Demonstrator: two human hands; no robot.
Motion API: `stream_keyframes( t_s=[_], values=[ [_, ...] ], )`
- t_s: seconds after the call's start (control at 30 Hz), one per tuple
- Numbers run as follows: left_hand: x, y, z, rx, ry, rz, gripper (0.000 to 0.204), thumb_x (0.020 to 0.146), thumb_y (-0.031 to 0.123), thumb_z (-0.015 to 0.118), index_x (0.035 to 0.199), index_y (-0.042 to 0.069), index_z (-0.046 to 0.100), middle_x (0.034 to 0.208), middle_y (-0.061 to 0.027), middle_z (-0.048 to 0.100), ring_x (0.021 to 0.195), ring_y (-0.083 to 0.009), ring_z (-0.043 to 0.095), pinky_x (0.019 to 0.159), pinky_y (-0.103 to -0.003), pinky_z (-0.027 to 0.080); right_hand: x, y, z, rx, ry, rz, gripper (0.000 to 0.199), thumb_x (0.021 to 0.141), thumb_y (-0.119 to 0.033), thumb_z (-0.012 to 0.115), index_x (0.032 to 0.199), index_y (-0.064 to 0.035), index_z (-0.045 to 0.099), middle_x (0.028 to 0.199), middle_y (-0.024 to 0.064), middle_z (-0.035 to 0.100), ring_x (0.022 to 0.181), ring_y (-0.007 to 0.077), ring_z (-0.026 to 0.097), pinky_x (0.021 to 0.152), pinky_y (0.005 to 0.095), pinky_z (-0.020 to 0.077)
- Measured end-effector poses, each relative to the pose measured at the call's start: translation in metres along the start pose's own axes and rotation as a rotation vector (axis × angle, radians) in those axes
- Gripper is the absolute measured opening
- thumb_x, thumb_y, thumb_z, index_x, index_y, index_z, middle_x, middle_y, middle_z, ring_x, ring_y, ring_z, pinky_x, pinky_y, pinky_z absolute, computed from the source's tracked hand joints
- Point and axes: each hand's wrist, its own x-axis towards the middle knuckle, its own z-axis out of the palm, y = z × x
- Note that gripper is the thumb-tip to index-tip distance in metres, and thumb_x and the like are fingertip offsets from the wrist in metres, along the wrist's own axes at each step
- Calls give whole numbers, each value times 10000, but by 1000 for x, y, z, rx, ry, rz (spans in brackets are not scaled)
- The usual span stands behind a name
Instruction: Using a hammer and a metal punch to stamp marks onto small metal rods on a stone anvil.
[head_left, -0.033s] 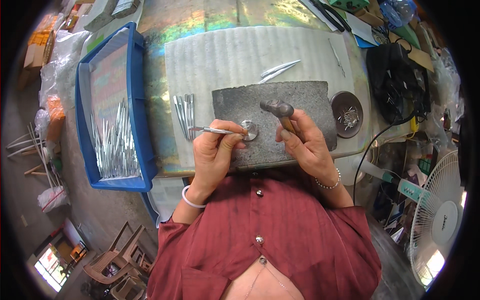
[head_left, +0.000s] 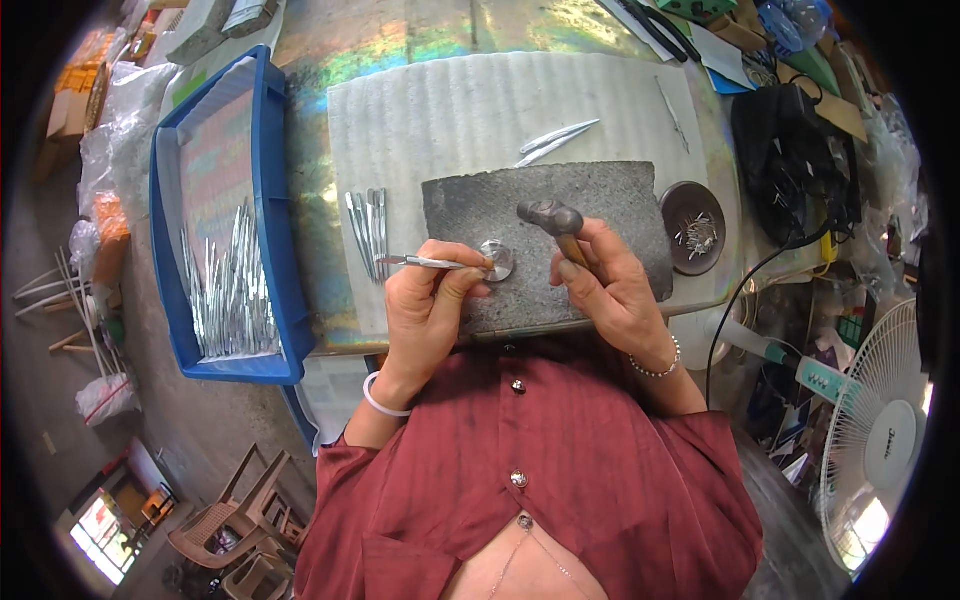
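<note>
Looks like the lining-up step to me: left hand (head_left: 424,305) has its fingers pinching a slim silver tool (head_left: 430,262), tip at the round metal block (head_left: 499,258) on the dark slab (head_left: 535,305), can't tell if touching. The right hand (head_left: 622,295) has its fingers closed round the handle of a hammer (head_left: 556,218). Next move probably wants a steady pinch and a light, square tap

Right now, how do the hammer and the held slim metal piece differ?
The hammer has a bulky, dark head on a brownish handle; the slim metal piece is thin and silvery. The hammer is in the right hand, the slim metal piece in the left hand. Both are hand-held.
</note>
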Motion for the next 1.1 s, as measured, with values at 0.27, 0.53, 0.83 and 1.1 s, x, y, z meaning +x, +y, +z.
stream_keyframes(
  t_s=[0.27, 0.53, 0.83, 1.1],
  values=[
    [-2, -2, 4, 82, 16, 54, 56, 860, -54, 571, 904, -31, 595, 848, -87, 618, 711, -125, 614, 617, -227, 503, 2, 10, -1, -176, 38, -93, 326, 863, -80, 596, 1161, -18, 482, 727, 50, 509, 639, 93, 471, 582, 263, 411],
    [3, 10, 11, 621, -41, 441, 214, 713, -106, 596, 899, -1, 588, 802, -119, 615, 658, -246, 627, 563, -305, 505, -2, 6, 2, -15, 24, -13, 383, 896, -12, 538, 1266, -3, 441, 835, 13, 548, 643, 27, 461, 590, 187, 401],
    [1, -3, 8, 675, -109, 540, 242, 688, 44, 633, 925, 51, 584, 829, -115, 595, 619, -261, 603, 503, -356, 476, 18, -62, 25, -315, -250, -687, 303, 709, -25, 735, 976, 4, 595, 794, 87, 605, 630, 178, 586, 551, 259, 457],
    [-1, -25, 3, 597, -110, 612, 260, 651, 60, 644, 901, 55, 576, 828, -100, 588, 619, -277, 603, 523, -378, 501, 12, -82, 34, -480, -268, -568, 281, 739, 31, 668, 995, -17, 562, 818, 104, 580, 683, 196, 600, 575, 293, 480]
  ],
)
